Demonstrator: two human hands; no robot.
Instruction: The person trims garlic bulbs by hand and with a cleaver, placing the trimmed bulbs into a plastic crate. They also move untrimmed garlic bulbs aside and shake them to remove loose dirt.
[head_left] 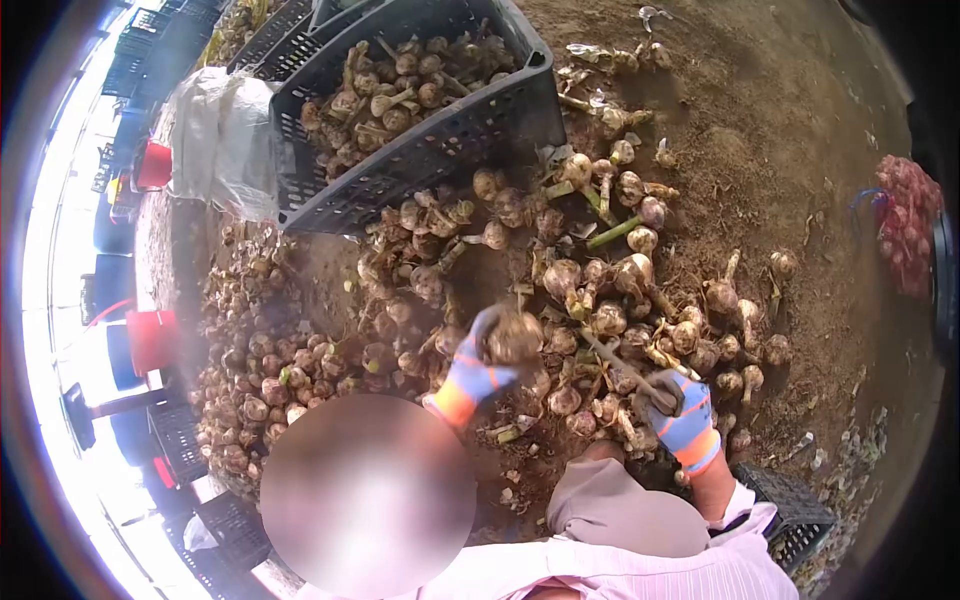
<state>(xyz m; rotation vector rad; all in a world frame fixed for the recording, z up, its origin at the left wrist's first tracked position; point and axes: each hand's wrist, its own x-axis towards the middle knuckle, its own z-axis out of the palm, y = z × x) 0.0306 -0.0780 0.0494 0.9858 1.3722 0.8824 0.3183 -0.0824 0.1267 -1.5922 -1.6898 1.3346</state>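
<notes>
Earthy garlic bulb [515, 338] gripped in left hand [480, 365], above garlic heap [600, 300]

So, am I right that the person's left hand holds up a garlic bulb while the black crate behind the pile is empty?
Not quite: the head view shows the black crate partly filled with garlic bulbs, not empty. The rest stands: the left hand does hold up a garlic bulb.

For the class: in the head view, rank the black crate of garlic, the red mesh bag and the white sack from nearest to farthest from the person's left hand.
From the left hand:
1. Black crate of garlic, above it.
2. White sack, upper left.
3. Red mesh bag, far right edge.
</notes>
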